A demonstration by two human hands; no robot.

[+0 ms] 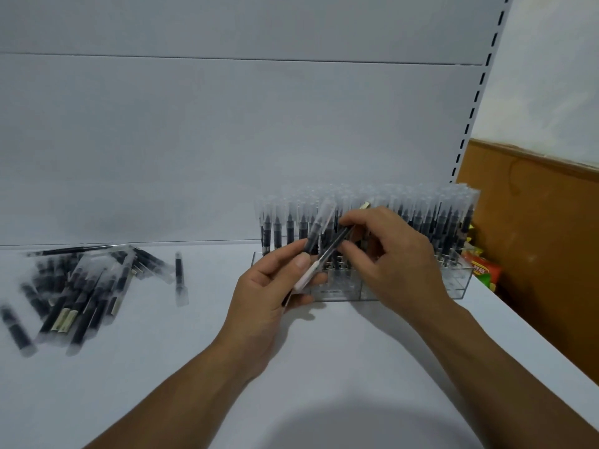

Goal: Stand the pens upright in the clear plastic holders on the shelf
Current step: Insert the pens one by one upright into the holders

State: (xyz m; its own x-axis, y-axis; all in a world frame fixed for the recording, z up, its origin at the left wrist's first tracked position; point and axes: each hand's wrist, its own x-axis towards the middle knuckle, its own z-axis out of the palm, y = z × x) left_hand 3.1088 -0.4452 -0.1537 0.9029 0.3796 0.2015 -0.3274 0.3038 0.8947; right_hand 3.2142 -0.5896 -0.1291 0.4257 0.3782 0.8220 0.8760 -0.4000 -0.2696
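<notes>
Left hand (275, 286), just in front of the clear holder (405, 294), has its fingers curled round two pens with the thumb pressed over them. The right hand (385, 251), reaching over the holder's near edge, pinches the dark barrel of the slanted pen (338, 243) between thumb and fingertips. That pen lies on a diagonal, its pale end low by the left thumb and its brassy end raised toward the holder. The second pen (319, 226) pokes up beside it, frosted cap uppermost. The step in hand looks like drawing one pen out of the left hand's small bundle. The next move, I judge, calls for turning it vertical, cap up like its neighbours, and lowering it into a free cell; the holder's front cells look unfilled, so a place is close. Each pen is slim, with a black barrel and a translucent cap, and probably easy to knock askew. Well to the left of the holder, a loose pile (74, 286) of the same pens lies flat on the white shelf (324, 367), with a single pen (179, 277) between pile and holder. Inside the holder, the standing pens (421, 218) pack the rear rows upright. Just right of it sit coloured packets (483, 270), and behind it rises the pale back panel (227, 140).
</notes>
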